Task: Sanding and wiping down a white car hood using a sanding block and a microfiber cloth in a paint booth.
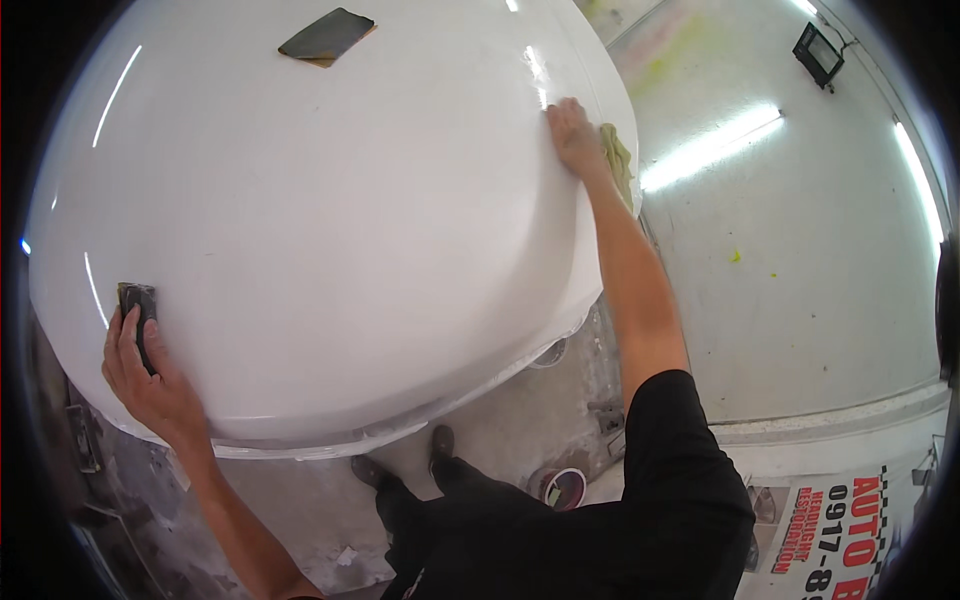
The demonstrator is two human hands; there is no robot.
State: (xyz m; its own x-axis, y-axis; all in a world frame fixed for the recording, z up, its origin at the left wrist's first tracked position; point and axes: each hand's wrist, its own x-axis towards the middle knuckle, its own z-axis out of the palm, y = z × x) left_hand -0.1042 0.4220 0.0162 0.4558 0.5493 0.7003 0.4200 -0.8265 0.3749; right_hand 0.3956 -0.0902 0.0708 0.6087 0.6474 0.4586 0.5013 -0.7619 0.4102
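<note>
A large white, glossy curved panel (370,210), apparently a car hood, fills most of the view. At its lower left, my left hand (148,375) grips a dark sanding block (136,295) against the surface. My right hand (575,135) rests near the panel's right edge, fingers slightly bent on the surface, with nothing visible in them. Just right of it, a yellow-green cloth (617,160) drapes at the edge. A dark grey sheet (323,38), like sandpaper with a tan backing, lies alone near the top of the panel.
A pale wall (720,290) with light tubes (712,146) and a dark floodlight (818,54) runs along the right. A bucket (563,488) sits on the grey floor (500,420) beside my feet. A printed banner (840,530) is at the lower right.
</note>
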